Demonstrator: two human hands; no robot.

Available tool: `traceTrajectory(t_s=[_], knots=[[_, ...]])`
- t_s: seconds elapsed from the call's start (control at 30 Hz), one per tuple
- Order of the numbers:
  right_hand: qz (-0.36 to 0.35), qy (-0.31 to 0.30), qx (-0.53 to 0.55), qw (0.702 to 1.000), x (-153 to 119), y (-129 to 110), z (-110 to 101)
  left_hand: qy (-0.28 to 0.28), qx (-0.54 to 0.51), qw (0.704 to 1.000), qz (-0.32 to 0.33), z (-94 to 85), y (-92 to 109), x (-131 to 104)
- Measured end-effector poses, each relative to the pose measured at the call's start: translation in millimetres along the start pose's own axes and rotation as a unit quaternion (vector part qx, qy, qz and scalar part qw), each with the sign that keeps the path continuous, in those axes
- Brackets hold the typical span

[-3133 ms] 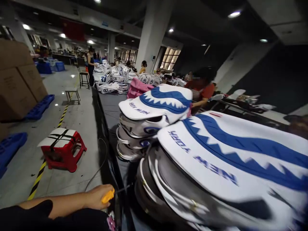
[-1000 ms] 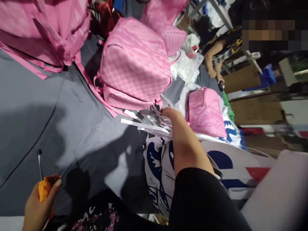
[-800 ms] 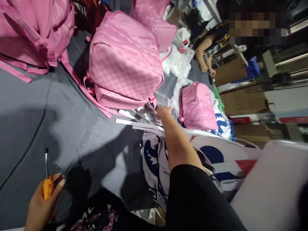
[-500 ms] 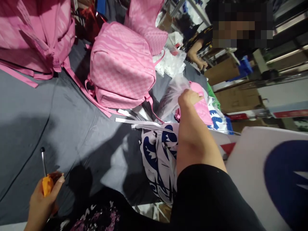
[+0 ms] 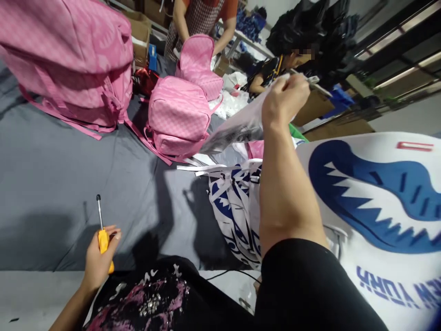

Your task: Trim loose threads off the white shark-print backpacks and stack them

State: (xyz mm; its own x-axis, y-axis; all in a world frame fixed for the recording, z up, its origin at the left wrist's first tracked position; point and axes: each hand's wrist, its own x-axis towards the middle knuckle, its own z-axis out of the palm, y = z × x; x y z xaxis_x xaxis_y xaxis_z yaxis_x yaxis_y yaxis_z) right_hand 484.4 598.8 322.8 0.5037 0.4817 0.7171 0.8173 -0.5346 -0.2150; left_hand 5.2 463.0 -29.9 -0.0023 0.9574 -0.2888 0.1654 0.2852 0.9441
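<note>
My left hand (image 5: 98,253) is closed around a yellow-handled tool (image 5: 103,241) with a thin metal shaft and a black tip, pointing up over the grey cloth. My right hand (image 5: 285,99) grips the edge of a clear plastic bag (image 5: 237,124), raised with my arm stretched forward. The bag hangs down to the left, toward a pink backpack (image 5: 179,110). Below my right forearm lies a white-and-blue patterned bag (image 5: 234,202) with white straps. Part of a smaller pink item (image 5: 255,149) shows behind my wrist.
A large pink backpack (image 5: 79,59) stands at the left and another, its flap up (image 5: 198,59), at the back. A person in a checked apron (image 5: 170,39) handles that one; another person (image 5: 262,78) sits farther right. A big white-and-blue printed bag (image 5: 379,193) fills the right side.
My right hand has lifted away from the small pink item, drawing the clear plastic bag up. My left hand, still holding the tool, appears farther right. The view has shifted, bringing in the aproned person.
</note>
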Motion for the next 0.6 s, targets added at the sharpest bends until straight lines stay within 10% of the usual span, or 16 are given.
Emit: traceTrajectory(t_s=[0.1,0.23,0.47,0.6], knots=[[0.053,0.012,0.245,0.968,-18.4,-36.9,-40.2,-0.014,-0.012,0.999,0.039,-8.7,9.0,3.5],[0.080,-0.144,0.519,0.839,-90.6,-51.7,-64.6,-0.067,-0.074,0.994,0.049,-0.1,33.4,22.1],[0.343,-0.400,0.583,0.618,-332.9,-64.0,-9.2,-0.031,-0.195,0.971,-0.135,7.4,13.7,70.2],[0.398,-0.425,0.607,0.540,-395.3,-72.0,16.6,0.033,-0.209,0.962,-0.171,-4.6,-16.8,68.0]])
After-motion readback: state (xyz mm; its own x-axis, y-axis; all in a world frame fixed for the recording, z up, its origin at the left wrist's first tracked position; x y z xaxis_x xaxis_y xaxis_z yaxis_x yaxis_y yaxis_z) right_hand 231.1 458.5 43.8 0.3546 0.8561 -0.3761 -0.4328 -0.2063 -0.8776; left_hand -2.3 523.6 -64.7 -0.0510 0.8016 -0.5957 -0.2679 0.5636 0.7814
